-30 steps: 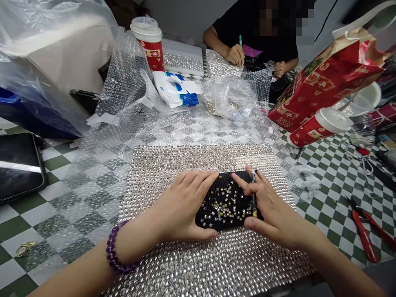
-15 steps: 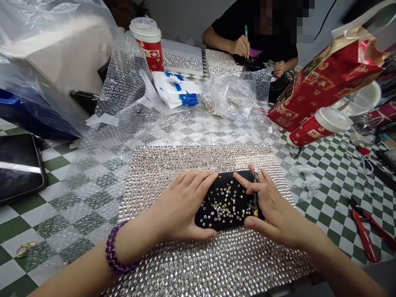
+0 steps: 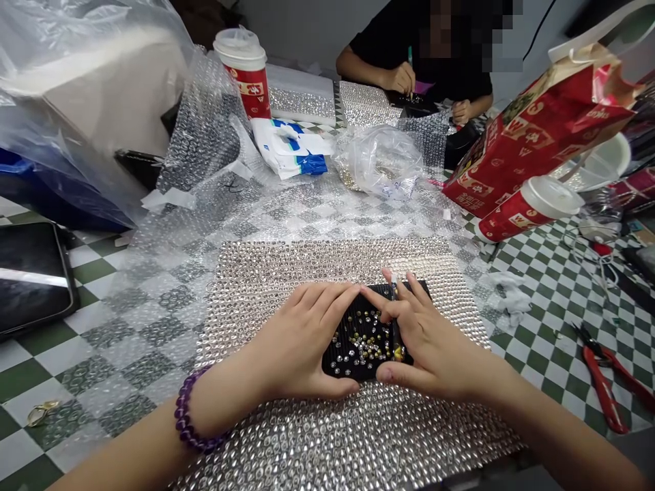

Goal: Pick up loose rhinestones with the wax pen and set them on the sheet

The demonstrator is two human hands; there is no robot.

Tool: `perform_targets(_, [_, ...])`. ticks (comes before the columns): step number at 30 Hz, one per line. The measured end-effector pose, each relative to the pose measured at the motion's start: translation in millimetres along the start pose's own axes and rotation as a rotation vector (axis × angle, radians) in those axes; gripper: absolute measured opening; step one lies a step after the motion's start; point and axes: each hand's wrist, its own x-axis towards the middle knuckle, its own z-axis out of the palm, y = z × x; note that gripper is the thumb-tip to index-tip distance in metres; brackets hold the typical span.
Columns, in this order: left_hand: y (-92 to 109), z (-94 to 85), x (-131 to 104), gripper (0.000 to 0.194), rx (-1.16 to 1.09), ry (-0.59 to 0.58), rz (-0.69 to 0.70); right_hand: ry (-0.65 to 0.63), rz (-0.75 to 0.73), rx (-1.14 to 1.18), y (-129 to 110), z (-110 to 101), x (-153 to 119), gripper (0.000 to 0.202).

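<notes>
A black ridged tray [image 3: 353, 372] holding scattered clear and gold-coloured rhinestones lies on a sheet studded with rows of rhinestones [image 3: 317, 436]. My left hand [image 3: 307, 341] grips the tray's left end, thumb along the near edge and fingers at the far edge. My right hand [image 3: 430, 341] is over the tray's right part, its index fingertip touching or nearly touching my left fingertips. Between its fingers sits a slim dark pen-like stick [image 3: 394, 317] with a pale top and yellow lower end, held upright across the tray. Part of the tray is hidden under my right hand.
Bubble wrap [image 3: 307, 211] covers the checkered tablecloth behind the sheet. Red-handled pliers [image 3: 604, 382] lie right, a tablet-like device [image 3: 33, 276] left. Beyond are a wipes pack [image 3: 289, 146], a plastic bag [image 3: 381, 160], cups and a red paper bag [image 3: 532, 136]. A person works opposite with a pen.
My right hand, with the pen-like stick, has slid left over the tray towards my left hand, uncovering the tray's far right corner. My left hand has stayed in place.
</notes>
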Motion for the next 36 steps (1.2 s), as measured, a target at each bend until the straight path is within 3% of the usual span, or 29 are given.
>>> perform_targets(6, [0.4, 0.4, -0.1, 0.119, -0.003, 0.006, 0.003, -0.01, 0.063, -0.009, 8.8, 1.5, -10.1, 0.09])
perform_targets(16, [0.9, -0.9, 0.9, 0.116, 0.004, 0.003, 0.003, 0.006, 0.018, -0.013, 7.1, 0.9, -12.2, 0.096])
perform_targets(24, [1.0, 0.7, -1.1, 0.123, 0.009, 0.001, -0.004, 0.119, -0.017, -0.007, 4.7, 5.5, -34.8, 0.075])
perform_targets(36, [1.1, -0.1, -1.1, 0.125, 0.013, -0.011, -0.001, 0.133, -0.046, -0.044, 6.8, 8.0, -35.9, 0.078])
